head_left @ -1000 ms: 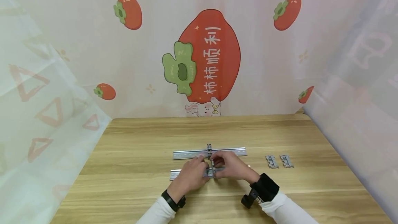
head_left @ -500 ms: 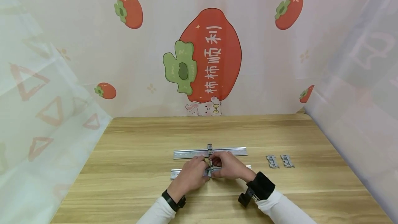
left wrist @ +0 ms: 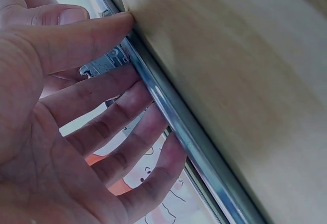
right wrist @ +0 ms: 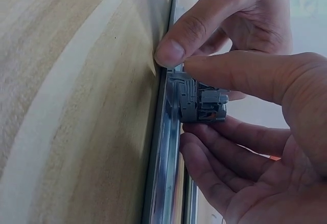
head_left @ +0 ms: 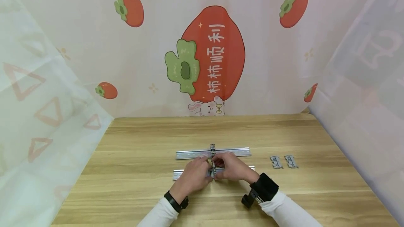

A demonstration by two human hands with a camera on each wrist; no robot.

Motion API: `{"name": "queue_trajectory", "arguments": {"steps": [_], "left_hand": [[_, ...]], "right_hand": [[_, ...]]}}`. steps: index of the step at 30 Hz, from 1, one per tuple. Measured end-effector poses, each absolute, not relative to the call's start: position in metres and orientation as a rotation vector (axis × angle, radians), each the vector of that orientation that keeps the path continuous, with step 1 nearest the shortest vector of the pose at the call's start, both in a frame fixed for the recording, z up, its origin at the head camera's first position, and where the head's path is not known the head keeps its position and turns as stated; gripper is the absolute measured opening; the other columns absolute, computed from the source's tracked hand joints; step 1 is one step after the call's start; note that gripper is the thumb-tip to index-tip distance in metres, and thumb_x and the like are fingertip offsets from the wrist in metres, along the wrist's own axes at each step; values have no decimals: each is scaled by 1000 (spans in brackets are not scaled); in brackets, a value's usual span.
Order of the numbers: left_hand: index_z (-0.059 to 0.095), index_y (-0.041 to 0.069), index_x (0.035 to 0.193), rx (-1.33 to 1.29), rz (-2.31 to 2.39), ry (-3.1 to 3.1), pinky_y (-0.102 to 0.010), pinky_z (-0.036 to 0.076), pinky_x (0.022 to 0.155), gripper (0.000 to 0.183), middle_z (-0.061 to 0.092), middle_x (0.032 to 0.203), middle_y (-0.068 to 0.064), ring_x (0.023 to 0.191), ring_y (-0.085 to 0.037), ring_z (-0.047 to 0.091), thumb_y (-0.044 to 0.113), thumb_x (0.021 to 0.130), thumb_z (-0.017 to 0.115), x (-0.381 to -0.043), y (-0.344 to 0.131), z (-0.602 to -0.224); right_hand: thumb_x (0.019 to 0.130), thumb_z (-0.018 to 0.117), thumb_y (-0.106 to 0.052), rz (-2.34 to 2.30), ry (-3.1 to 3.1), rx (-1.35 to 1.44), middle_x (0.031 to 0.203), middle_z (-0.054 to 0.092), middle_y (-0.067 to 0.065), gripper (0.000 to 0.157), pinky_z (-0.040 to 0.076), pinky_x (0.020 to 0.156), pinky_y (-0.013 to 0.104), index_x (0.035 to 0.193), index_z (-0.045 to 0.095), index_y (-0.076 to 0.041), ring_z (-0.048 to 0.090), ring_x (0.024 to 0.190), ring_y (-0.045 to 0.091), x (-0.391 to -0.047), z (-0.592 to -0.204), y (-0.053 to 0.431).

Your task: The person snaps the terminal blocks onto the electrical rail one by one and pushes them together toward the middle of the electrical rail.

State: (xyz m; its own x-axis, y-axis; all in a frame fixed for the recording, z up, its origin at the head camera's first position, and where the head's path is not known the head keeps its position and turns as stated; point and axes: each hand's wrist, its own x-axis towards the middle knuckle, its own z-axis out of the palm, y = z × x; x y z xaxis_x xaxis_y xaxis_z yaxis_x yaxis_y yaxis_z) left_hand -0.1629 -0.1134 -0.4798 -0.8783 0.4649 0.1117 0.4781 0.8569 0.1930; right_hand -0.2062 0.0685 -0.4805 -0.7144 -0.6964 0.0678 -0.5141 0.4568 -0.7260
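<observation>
My left hand (head_left: 196,175) holds the near metal DIN rail (head_left: 177,174), its thumb at the front edge and its fingers against the other side in the left wrist view. Beside it, my right hand (head_left: 231,167) pinches a grey terminal block (right wrist: 196,101) between thumb and fingers. The block stands across the near rail, its base right at the rail's channel in the right wrist view. My left thumb (right wrist: 171,52) lies close by the block's front end. The hands hide the middle of this rail in the head view.
Behind the hands lies a second DIN rail (head_left: 194,155) carrying several terminal blocks (head_left: 213,148). Two loose terminal blocks, one (head_left: 276,162) left of the other (head_left: 291,161), lie flat on the wooden table (head_left: 132,157) at right. Printed cloth (head_left: 265,80) surrounds the table's back and sides.
My right hand has moved slightly left with the terminal block, bringing it closer to my left hand. The left hand stays in nearly the same place on the rail.
</observation>
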Motion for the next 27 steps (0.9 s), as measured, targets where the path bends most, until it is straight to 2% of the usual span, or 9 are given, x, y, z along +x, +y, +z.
{"name": "queue_trajectory", "arguments": {"steps": [27], "left_hand": [[65, 16, 77, -749, -303, -2946, -30, 43, 65, 19, 51, 82, 5, 80, -16, 52, 32, 71, 74, -162, -112, -482]], "right_hand": [[64, 80, -17, -1067, 2594, -1048, 96, 62, -2, 45, 45, 75, 23, 104, 62, -8, 59, 86, 11, -197, -487, 66]]}}
